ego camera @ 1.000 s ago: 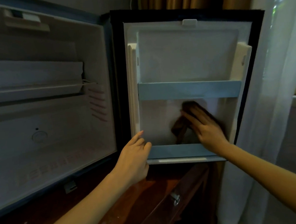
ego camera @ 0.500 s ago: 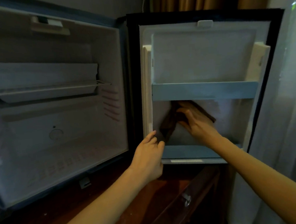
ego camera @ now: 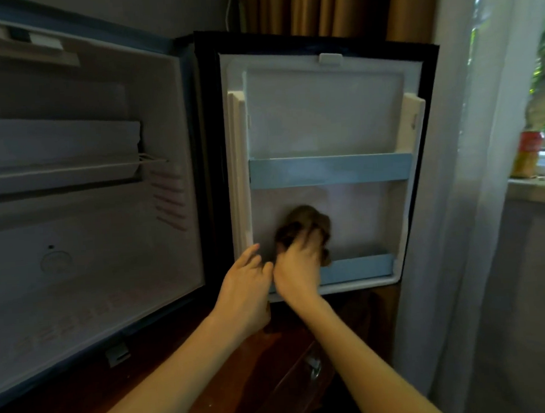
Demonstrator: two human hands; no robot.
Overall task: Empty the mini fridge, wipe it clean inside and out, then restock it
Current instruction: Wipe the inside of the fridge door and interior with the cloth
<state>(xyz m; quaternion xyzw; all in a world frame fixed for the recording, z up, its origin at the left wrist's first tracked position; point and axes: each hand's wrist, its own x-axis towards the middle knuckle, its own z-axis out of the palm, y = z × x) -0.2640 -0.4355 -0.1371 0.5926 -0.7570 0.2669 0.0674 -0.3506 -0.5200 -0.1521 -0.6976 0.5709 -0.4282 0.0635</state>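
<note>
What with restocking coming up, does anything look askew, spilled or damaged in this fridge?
Nothing stands out: the fridge interior and door shelves show no spill or damage. The right hand grips a brown cloth against the door's lower panel.

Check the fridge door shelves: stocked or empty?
Empty: upper shelf and lower shelf show no items; only the right hand with a cloth.

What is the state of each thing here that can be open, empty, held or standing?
fridge door, open wide.
fridge cabinet, empty inside.
upper door shelf, empty.
brown cloth, bunched, against the door's inner panel.
right hand, grips the brown cloth.
left hand, fingers relaxed, at the door's left edge.
can, upright on the window sill.
</note>
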